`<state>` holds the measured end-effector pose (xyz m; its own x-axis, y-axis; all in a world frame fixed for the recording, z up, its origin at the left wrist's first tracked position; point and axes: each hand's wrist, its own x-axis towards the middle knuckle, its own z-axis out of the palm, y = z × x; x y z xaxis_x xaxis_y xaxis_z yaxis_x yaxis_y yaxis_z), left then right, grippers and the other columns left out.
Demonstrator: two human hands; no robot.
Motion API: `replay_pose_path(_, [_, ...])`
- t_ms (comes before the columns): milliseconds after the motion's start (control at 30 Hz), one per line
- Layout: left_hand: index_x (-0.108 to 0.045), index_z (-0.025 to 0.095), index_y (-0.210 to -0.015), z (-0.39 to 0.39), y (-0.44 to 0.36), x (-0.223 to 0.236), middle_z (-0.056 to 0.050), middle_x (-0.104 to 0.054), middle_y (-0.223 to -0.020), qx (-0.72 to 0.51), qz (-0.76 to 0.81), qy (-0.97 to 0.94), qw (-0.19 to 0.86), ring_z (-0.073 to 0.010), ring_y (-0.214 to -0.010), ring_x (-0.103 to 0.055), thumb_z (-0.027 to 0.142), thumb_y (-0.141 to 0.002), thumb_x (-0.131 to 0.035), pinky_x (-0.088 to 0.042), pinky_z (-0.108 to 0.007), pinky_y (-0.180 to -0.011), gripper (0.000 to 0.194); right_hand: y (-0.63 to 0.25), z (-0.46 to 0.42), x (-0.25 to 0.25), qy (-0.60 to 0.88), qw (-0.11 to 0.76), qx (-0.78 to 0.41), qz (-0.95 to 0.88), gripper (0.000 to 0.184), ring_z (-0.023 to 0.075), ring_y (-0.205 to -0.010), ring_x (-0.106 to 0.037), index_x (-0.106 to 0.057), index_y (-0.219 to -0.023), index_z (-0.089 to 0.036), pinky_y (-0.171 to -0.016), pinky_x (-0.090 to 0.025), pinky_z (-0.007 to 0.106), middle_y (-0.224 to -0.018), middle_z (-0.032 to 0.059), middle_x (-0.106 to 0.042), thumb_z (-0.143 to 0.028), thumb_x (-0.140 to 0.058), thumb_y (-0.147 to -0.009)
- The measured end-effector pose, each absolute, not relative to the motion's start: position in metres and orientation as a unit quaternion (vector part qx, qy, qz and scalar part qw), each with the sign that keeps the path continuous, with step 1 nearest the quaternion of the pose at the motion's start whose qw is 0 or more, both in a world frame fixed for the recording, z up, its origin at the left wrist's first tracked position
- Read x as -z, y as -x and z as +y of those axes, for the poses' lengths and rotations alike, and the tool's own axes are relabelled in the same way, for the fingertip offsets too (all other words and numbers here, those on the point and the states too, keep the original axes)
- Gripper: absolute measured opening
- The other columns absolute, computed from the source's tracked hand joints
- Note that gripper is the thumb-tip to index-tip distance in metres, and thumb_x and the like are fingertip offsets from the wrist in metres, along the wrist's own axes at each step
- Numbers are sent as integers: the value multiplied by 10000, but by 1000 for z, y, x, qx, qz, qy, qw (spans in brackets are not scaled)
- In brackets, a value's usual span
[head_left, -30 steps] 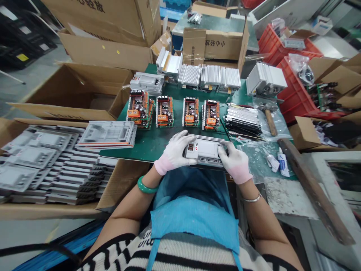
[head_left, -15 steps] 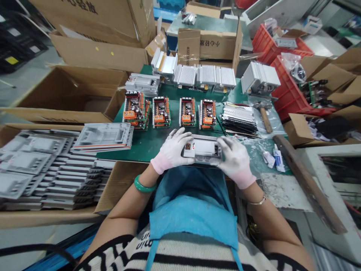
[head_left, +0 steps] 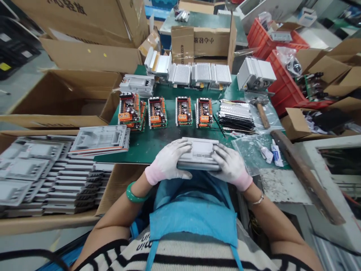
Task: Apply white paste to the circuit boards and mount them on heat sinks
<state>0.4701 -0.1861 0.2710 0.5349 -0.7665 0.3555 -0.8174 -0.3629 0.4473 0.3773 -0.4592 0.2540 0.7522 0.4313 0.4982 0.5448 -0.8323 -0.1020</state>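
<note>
Both gloved hands grip one grey plastic module [head_left: 199, 155] at the near edge of the green mat [head_left: 152, 143]. My left hand [head_left: 169, 161] wraps its left end, fingers over the top. My right hand [head_left: 229, 162] wraps the right end. The module is tipped so its ribbed side faces up and its front panel is hidden. Just beyond it lie several orange circuit boards [head_left: 183, 111] in a row, with a stack of black and silver strips [head_left: 236, 115] to their right.
Finned aluminium heat sinks [head_left: 197, 73] line the mat's far edge. A stack of grey covers [head_left: 100, 139] and a box full of them [head_left: 34, 177] lie at left. A hammer [head_left: 261, 111], small tubes [head_left: 275, 154] and a long wooden bar [head_left: 304, 177] lie at right, red crates [head_left: 284, 88] behind.
The module has been turned over in both hands: its front face with the red label showed before, now a ribbed side faces up. My fingers have closed further over its top.
</note>
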Motion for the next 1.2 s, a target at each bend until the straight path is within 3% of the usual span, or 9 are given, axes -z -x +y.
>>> replay_pose_path(200, [-512, 152, -1304, -196, -502, -275, -164, -614, -1291, -71, -444, -841, 300, -346, -1204, -592, 673, -613, -765, -487, -484, -1049, 901, -411, -468, -285, 927, 151, 227, -257, 661, 282, -1223, -589, -551, -1290, -143, -1048, -446, 442, -1293, 175, -639, -587, -640, -809])
replay_pose_path(433, [-535, 142, -1265, -198, -512, -273, -162, -649, -1246, -113, -456, -828, 306, -324, -1161, -625, 739, -661, -678, -504, -461, -1017, 861, -417, -468, -286, 947, 152, 184, -214, 633, 271, -1199, -614, -621, -1220, -170, -1048, -453, 425, -1264, 136, -670, -640, -625, -795])
replay_pose_path(633, [-551, 145, -1234, -203, -516, -270, -158, -667, -1212, -124, -445, -828, 318, -312, -1137, -638, 718, -704, -652, -511, -459, -1003, 787, -419, -468, -284, 939, 179, 213, -204, 548, 243, -1143, -653, -638, -1197, -179, -1012, -492, 383, -1208, 121, -703, -575, -650, -819])
replay_pose_path(767, [-553, 165, -1216, -202, -508, -268, -153, -654, -1229, -107, -439, -833, 321, -315, -1171, -613, 710, -673, -671, -472, -497, -1052, 779, -409, -465, -278, 941, 156, 211, -213, 506, 257, -1174, -634, -629, -1203, -204, -1030, -485, 420, -1227, 118, -691, -540, -662, -827])
replay_pose_path(900, [-599, 230, -1064, -191, -479, -248, -105, -677, -1175, -101, -468, -827, 297, -295, -1147, -626, 612, -698, -724, -398, -551, -1116, 543, -382, -454, -252, 915, 137, 299, -234, 406, 272, -1227, -596, -627, -1149, -233, -1013, -493, 457, -1212, 108, -692, -463, -700, -823])
replay_pose_path(1033, [-591, 292, -971, -177, -446, -213, -30, -707, -1061, -126, -491, -815, 279, -242, -1109, -649, 415, -831, -687, -450, -533, -1061, 209, -351, -445, -218, 902, 111, 343, -236, 282, 232, -1159, -629, -640, -1074, -320, -1017, -487, 452, -1100, 26, -726, -321, -740, -811])
replay_pose_path(1100, [-568, 309, -1011, -172, -436, -202, -24, -698, -1057, -139, -474, -818, 296, -248, -1119, -640, 424, -810, -715, -439, -554, -1066, 274, -340, -443, -210, 910, 111, 331, -223, 294, 224, -1147, -629, -642, -1063, -357, -1043, -463, 466, -1079, 3, -725, -301, -753, -797])
replay_pose_path(1200, [-490, 261, -1212, -169, -438, -205, -131, -589, -1280, -131, -386, -852, 329, -376, -1317, -480, 632, -624, -799, -359, -642, -1103, 762, -338, -442, -219, 931, 138, 280, -190, 404, 270, -1241, -564, -617, -1153, -358, -1093, -396, 540, -1181, 31, -691, -390, -758, -776])
